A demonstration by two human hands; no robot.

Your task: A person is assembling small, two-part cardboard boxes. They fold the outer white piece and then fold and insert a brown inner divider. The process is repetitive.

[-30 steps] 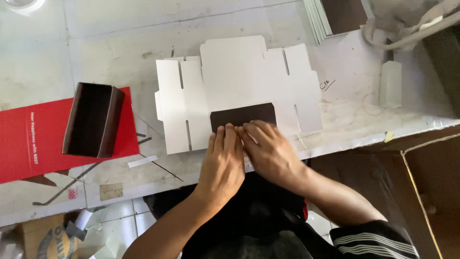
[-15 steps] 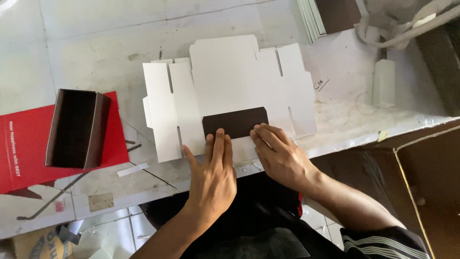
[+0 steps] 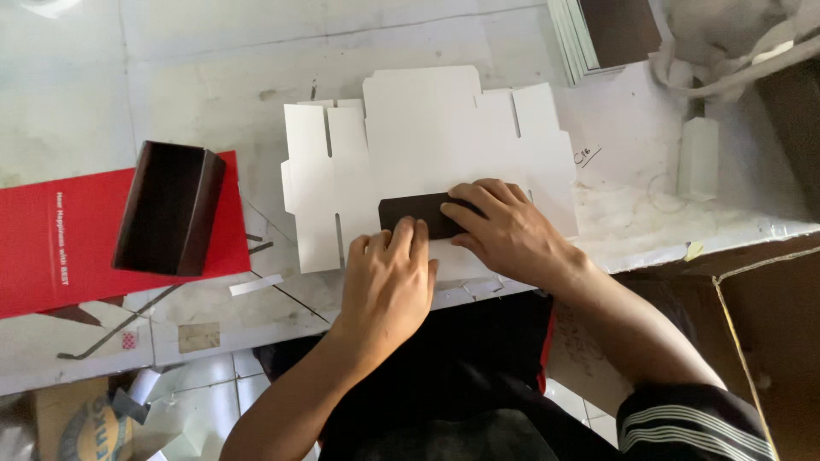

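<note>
A flat white die-cut cardboard blank [image 3: 427,145] lies spread on the worn white table [image 3: 188,77]. Its near flap [image 3: 410,213] is folded over and shows a dark brown face. My left hand [image 3: 389,282] lies flat on the blank's near edge, fingertips touching the brown flap. My right hand [image 3: 508,230] presses down on the flap's right end, fingers spread across it. Neither hand grips anything; both push flat on the cardboard.
A folded dark brown box [image 3: 169,207] stands on a red sheet [image 3: 60,230] at the left. A stack of flat blanks [image 3: 598,34] is at the far right, a small white box [image 3: 699,158] near it. An open cardboard carton [image 3: 769,341] sits at the lower right.
The two hands, close together on the brown flap a second ago, have spread apart: the left slid back toward the near edge, the right moved onto the flap's right end.
</note>
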